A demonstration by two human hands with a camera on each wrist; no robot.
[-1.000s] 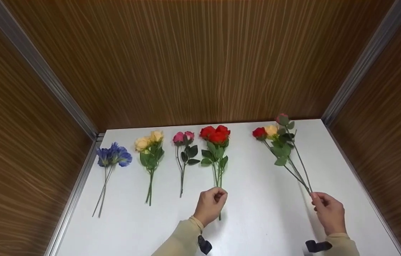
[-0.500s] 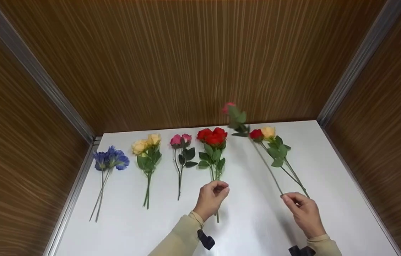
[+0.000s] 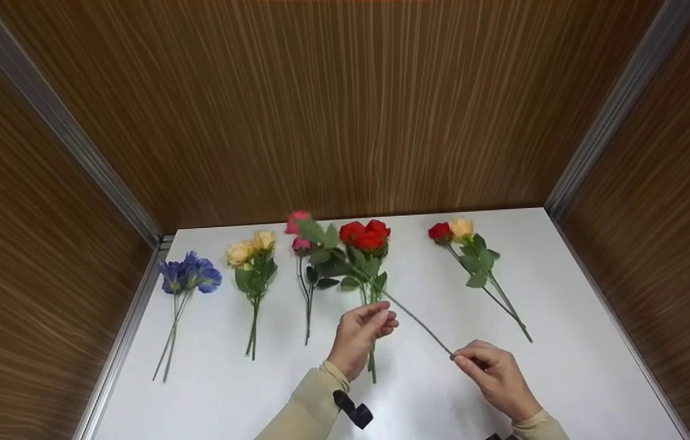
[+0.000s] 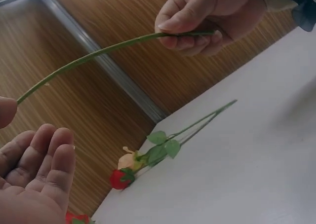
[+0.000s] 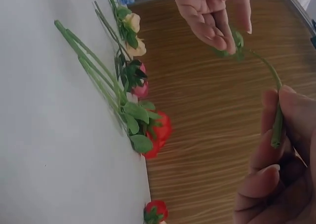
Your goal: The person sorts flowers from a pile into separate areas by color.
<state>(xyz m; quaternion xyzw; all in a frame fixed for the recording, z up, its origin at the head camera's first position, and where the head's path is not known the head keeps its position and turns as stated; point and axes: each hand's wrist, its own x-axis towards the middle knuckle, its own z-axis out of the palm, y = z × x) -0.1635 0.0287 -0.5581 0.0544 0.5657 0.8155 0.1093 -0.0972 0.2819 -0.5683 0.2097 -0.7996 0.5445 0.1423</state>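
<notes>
My right hand [image 3: 497,376] pinches the lower end of a long green stem [image 3: 421,324] between thumb and fingers. The stem slants up to the left, ending in a pink rose [image 3: 297,222] with green leaves. My left hand [image 3: 360,336] has its fingers loosely extended close to this stem; in the right wrist view the left hand [image 5: 210,14] shows a gap between thumb and fingers. Behind and below it lies a bunch of red roses [image 3: 369,240], stems partly hidden by the hand. The held rose overlaps another pink rose [image 3: 300,244] lying on the white table [image 3: 418,403].
Farther left lie yellow roses [image 3: 250,249] and blue flowers [image 3: 190,272] in separate bunches. At the right, a single red rose [image 3: 440,232] and a yellow rose [image 3: 461,228] lie with crossing stems. Wood-grain panels [image 3: 345,110] enclose the table at the back and sides.
My right hand has moved left with the pink rose, lifting it away from the red and yellow roses at the right. My left hand's fingers have spread more and shifted slightly upward.
</notes>
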